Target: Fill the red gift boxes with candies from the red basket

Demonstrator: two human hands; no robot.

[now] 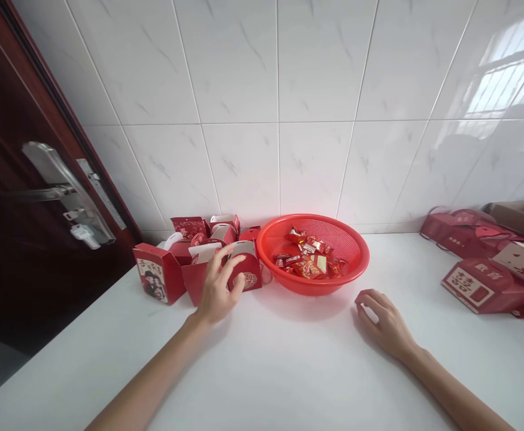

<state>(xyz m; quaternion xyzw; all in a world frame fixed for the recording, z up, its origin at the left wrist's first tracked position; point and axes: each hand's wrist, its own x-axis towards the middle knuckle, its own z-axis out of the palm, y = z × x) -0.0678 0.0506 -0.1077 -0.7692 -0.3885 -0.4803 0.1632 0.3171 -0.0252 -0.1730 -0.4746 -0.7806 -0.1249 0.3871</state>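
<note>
My left hand (217, 285) reaches into a cluster of small red gift boxes and grips one red box (249, 273) with a round emblem on its front, thumb on its top edge. Beside that box stands a red plastic basket (356, 248) holding several wrapped candies (309, 258). My right hand (382, 320) rests on the white table (288, 371) in front of the basket, fingers loosely curled, with nothing in it.
More open red boxes (158, 276) stand at the left against the tiled wall. Flattened red boxes (486, 286) lie piled at the far right. A dark wooden door with a metal handle (59, 185) is at the left.
</note>
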